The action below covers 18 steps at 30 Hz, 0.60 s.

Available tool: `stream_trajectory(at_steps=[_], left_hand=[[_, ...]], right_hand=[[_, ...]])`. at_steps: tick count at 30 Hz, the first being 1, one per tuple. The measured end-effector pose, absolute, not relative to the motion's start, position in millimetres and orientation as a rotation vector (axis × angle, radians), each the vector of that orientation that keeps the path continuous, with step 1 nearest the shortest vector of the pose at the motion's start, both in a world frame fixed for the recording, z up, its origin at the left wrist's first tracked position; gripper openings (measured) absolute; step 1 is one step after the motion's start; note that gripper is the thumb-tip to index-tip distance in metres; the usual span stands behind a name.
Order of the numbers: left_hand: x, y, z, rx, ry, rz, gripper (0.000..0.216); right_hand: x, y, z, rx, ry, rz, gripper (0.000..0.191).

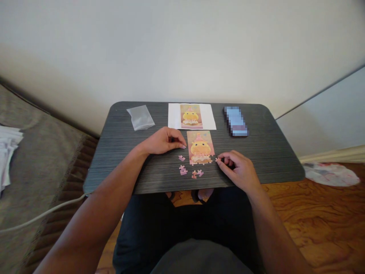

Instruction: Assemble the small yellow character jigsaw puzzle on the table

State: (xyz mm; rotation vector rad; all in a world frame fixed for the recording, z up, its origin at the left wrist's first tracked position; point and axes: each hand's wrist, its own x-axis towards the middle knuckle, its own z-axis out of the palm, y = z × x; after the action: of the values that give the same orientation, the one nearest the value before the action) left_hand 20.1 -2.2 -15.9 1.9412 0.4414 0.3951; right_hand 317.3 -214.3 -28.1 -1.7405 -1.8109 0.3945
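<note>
- The small puzzle (200,147) at frame centre looks nearly complete, so the step in hand seems to be fitting its bottom edge.
- The right hand (238,170) pinches a pink piece (218,160) between curled fingertips, just beside the puzzle's lower right corner.
- The left hand (163,140) rests half-curled against the puzzle's left edge; whether it holds anything I cannot tell.
- Next probably calls for turning the piece to match a gap.
- Loose pieces (188,170) lie below, their shapes too small to read.

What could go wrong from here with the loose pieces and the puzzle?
The loose pieces lie near the table's front edge; a wrist sweep might knock them off. The right hand pinches a small piece that may slip. The left hand beside the puzzle might nudge it.
</note>
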Motion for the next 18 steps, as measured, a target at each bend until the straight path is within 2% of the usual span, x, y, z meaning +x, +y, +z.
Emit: stream_trajectory(at_steps=[4, 9, 13, 18], left_hand=[[19, -1, -15, 1.964, 0.445, 0.364, 0.015], [19, -3, -16, 1.933, 0.478, 0.328, 0.018], [20, -3, -15, 1.916, 0.512, 0.31, 0.021], [20, -2, -16, 1.937, 0.527, 0.324, 0.022]], right_hand=[[317, -219, -25, -1.706, -1.772, 0.389, 0.016], [283, -229, -13, -1.584, -1.75, 0.156, 0.007], [231, -230, -4, -1.6, -1.937, 0.271, 0.011], [190, -221, -6, -1.804, -2.025, 0.242, 0.029]])
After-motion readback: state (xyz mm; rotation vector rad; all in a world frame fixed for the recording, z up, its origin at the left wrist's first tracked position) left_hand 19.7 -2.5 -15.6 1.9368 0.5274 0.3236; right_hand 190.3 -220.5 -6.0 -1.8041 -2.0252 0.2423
